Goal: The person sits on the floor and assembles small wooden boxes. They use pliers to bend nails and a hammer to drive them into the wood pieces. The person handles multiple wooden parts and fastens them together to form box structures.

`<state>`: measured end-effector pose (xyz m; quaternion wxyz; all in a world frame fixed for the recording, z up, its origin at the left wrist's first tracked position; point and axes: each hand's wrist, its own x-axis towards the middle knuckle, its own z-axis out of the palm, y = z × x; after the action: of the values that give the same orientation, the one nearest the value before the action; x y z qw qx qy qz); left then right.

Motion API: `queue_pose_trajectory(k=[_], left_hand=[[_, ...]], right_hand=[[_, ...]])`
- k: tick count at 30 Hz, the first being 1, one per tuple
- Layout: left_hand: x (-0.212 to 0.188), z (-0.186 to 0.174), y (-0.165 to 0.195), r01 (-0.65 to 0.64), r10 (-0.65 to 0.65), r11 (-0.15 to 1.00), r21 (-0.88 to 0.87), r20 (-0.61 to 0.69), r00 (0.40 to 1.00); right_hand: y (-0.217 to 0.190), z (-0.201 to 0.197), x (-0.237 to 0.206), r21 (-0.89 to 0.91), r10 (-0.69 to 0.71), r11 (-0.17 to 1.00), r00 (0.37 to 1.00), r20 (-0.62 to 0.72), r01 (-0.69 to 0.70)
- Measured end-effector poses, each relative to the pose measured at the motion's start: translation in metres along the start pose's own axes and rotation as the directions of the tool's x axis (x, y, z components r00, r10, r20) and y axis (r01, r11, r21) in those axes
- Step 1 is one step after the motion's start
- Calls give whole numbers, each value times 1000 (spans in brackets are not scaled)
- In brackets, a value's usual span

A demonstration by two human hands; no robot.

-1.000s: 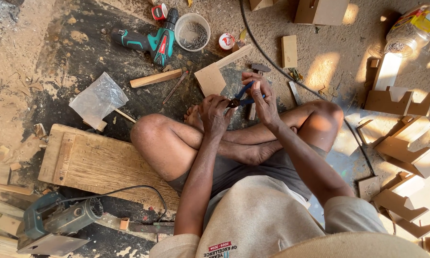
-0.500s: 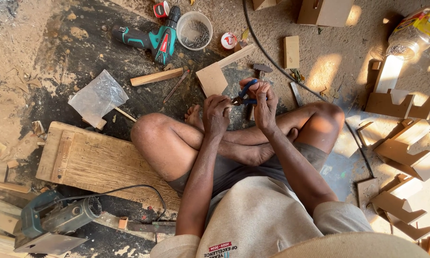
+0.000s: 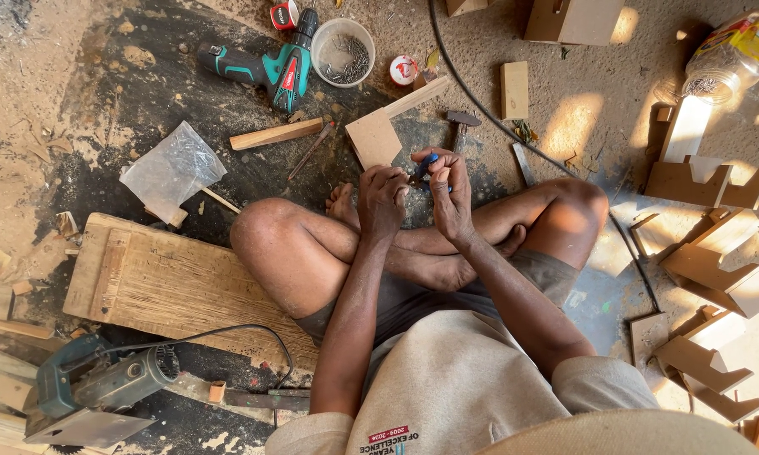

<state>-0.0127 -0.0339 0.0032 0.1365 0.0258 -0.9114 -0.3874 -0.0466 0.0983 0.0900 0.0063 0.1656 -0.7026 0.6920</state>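
In my hands (image 3: 451, 190) the pliers (image 3: 424, 171) show blue grips. Far left, my cordless drill (image 3: 266, 67) is teal and black with a red patch, beside a white bowl (image 3: 322, 42) of grey screws. The small tin (image 3: 403, 71) is red and white. Near left, the circular saw (image 3: 93, 389) is dull teal-grey; the board (image 3: 165, 282) is pale, grainy wood.

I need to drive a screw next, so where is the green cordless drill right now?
In the head view, the green cordless drill lies on the floor at upper left, just left of the white bowl of nails, beyond the left hand.
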Motion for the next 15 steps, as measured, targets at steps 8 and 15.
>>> queue_pose_trajectory(k=[8, 15], left_hand=[[0, -1, -1, -2, 1, 1000, -19, -8, 1000], [-1, -5, 1, -1, 1, 1000, 27, 34, 999]], right_hand=[[12, 1, -9, -53, 24, 998, 998, 60, -21], [24, 1, -1, 76, 14, 997, 994, -110, -5]])
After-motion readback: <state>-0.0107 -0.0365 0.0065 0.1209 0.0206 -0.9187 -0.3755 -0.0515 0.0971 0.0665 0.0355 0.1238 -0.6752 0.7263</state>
